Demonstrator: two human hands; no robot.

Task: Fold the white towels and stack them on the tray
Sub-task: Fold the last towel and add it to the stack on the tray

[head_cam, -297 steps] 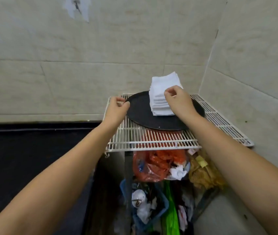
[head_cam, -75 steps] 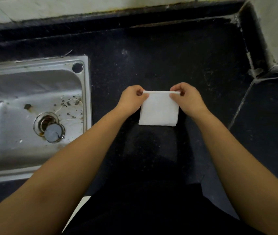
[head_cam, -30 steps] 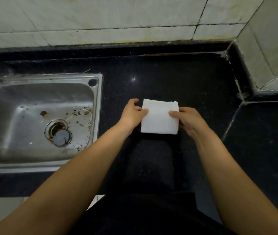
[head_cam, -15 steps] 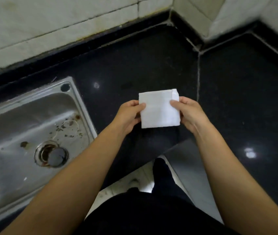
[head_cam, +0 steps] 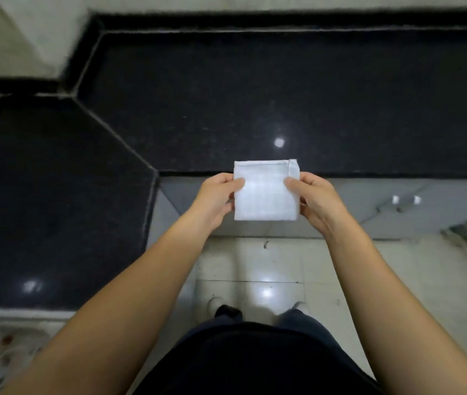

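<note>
— Towel?
— Folded white towel held in the air, at the black tabletop's near edge.
— Grip?
— Left hand pinching left edge; right hand pinching right (thumbs on top).

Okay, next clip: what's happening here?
A person holds a folded white towel in the air, the left hand pinching its left edge and the right hand its right edge. It is a small neat square, held over the front edge of a black countertop. No tray is in view, so it is not yet stacked.
</note>
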